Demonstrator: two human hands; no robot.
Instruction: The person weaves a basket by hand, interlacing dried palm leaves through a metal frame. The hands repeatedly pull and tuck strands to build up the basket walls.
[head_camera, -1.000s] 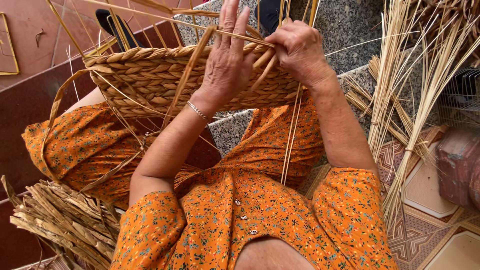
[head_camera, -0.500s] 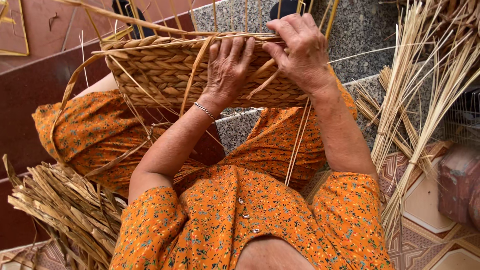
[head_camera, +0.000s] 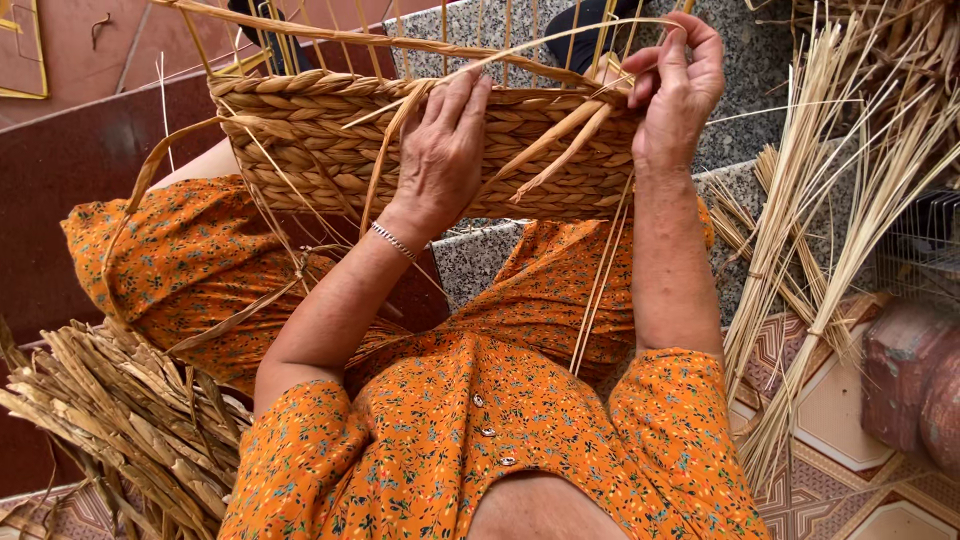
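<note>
A half-woven straw basket (head_camera: 300, 150) rests on my knees, its braided wall facing me and thin upright stakes rising from its rim. My left hand (head_camera: 440, 160) presses flat against the basket's wall, fingers over the top edge, a silver bracelet on the wrist. My right hand (head_camera: 675, 85) is raised at the basket's right end and pinches a pale straw strand (head_camera: 540, 55) that arcs left over the rim. Loose flat straws (head_camera: 560, 145) hang from the weave between both hands.
A pile of dried flat leaves (head_camera: 110, 420) lies at my left side. Bundles of long thin straw stalks (head_camera: 830, 220) lean at the right. A grey speckled stone step (head_camera: 740, 170) lies beyond my knees, patterned floor tiles (head_camera: 840, 430) at lower right, and a reddish round object (head_camera: 915, 380).
The basket has come lower and nearer in view. My right hand has lifted off the rim and moved right, drawing a strand up; my left hand stays on the wall.
</note>
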